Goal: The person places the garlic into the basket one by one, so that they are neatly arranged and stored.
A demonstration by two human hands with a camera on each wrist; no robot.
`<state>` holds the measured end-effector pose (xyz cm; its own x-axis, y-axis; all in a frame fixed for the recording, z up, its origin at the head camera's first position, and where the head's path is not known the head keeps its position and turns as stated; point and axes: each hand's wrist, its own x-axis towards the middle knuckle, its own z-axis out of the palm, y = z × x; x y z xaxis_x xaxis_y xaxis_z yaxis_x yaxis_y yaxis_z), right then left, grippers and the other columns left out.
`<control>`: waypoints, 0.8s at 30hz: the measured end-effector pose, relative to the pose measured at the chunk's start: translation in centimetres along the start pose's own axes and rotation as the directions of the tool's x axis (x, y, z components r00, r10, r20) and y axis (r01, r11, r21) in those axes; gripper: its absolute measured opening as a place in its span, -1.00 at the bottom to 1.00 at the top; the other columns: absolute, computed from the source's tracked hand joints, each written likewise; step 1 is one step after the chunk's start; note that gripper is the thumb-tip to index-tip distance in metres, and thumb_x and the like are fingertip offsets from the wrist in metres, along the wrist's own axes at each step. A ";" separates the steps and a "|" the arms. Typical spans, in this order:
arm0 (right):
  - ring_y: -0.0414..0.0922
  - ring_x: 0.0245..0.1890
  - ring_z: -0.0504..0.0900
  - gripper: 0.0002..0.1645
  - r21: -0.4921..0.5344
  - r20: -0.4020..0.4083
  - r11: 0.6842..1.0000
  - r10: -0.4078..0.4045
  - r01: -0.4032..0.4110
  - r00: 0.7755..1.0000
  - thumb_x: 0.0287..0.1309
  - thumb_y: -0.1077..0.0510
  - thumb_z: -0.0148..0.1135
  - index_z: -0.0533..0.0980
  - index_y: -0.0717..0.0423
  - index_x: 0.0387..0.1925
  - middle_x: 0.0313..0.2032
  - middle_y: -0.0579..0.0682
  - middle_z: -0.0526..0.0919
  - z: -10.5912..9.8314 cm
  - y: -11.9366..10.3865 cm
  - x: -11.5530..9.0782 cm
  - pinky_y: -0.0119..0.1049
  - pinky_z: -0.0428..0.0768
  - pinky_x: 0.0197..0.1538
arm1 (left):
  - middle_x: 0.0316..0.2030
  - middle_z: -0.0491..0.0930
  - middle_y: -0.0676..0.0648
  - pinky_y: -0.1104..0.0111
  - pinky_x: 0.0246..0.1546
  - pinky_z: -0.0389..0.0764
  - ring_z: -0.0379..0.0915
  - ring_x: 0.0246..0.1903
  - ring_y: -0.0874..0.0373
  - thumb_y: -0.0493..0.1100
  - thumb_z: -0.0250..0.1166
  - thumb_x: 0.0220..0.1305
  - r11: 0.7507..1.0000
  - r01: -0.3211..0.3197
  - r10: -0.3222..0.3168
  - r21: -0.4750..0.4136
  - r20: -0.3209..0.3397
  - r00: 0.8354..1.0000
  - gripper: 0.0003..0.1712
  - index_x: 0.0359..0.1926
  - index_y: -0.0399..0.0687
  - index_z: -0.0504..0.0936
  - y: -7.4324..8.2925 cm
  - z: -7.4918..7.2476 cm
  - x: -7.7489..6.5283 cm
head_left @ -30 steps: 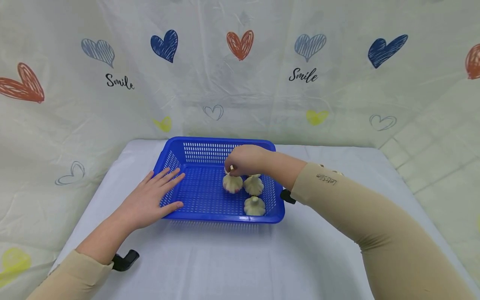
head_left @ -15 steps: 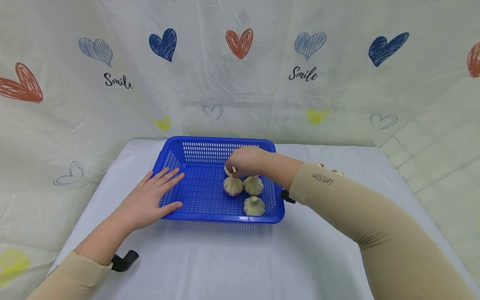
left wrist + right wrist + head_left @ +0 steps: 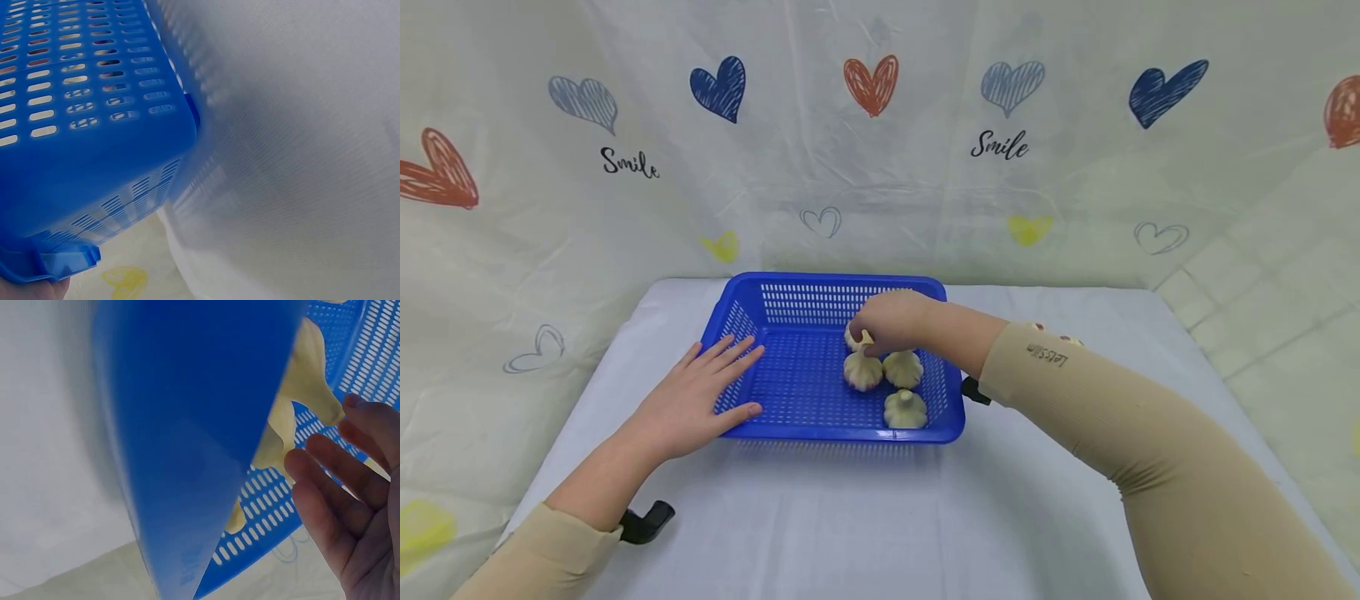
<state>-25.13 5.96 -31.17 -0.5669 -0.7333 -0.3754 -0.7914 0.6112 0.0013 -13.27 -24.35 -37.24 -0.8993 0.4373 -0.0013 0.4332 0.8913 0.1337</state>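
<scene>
Grasping nothing that shows, the right hand [image 3: 895,321] has its fingers loosely bent at the stem of a round, cream-white, purple-tinged garlic bulb [image 3: 862,372]; whether a fingertip touches it, I cannot tell. Fingers spread and unclenched, the left hand [image 3: 692,404] lies over the left rim of a blue, rectangular, perforated plastic basket [image 3: 820,434]. White cloth covers the table [image 3: 820,533] beneath. On it the basket sits upright, its long axis running left to right. Within its right half, the purple-tinged bulb stands stem upward, toward the right hand's fingertips. Just right of it sits a second cream bulb [image 3: 903,371]; nearest the front rim, a third bulb [image 3: 906,411] also points its short stem upward.
</scene>
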 end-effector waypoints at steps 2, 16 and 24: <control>-0.14 -0.11 0.64 -0.66 0.005 -0.009 1.000 0.015 -0.015 1.000 0.29 -0.07 0.30 0.66 -0.10 0.03 -0.08 -0.13 0.72 -0.2 0.1 -0.1 -0.21 0.63 0.01 | 0.55 0.00 -0.05 -0.16 0.46 -0.19 -0.16 0.51 -0.18 0.39 0.11 0.33 1.000 0.002 -0.002 -0.003 0.001 1.000 -0.06 0.57 0.16 0.05 0.0 0.0 0.0; -0.20 -0.25 0.62 -0.73 0.199 -0.173 0.980 0.013 0.022 0.985 0.28 0.02 0.28 0.69 -0.07 -0.02 -0.25 -0.16 0.71 -2.1 2.7 -2.8 -0.28 0.62 -0.12 | 0.55 0.00 -0.06 -0.15 0.46 -0.18 -0.17 0.51 -0.18 0.39 0.11 0.33 1.000 -0.002 0.002 -0.005 0.000 1.000 -0.06 0.57 0.15 0.05 0.0 -0.1 -0.1; -0.20 -0.31 0.61 -0.70 0.261 -0.225 0.965 0.082 -0.021 0.971 0.27 -0.03 0.31 0.70 -0.08 -0.01 -0.29 -0.18 0.70 -1.8 3.8 -5.8 -0.25 0.62 -0.16 | 0.55 -0.01 -0.06 -0.12 0.48 -0.20 -0.18 0.52 -0.18 0.38 0.10 0.34 1.000 -0.002 0.003 -0.010 0.000 1.000 -0.07 0.57 0.14 0.05 0.0 -0.1 -0.1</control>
<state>-25.27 12.04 -27.33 -0.6665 -0.7289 -0.1561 -0.6923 0.6829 -0.2332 -13.18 -24.40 -37.16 -0.8982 0.4396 -0.0012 0.4348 0.8889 0.1440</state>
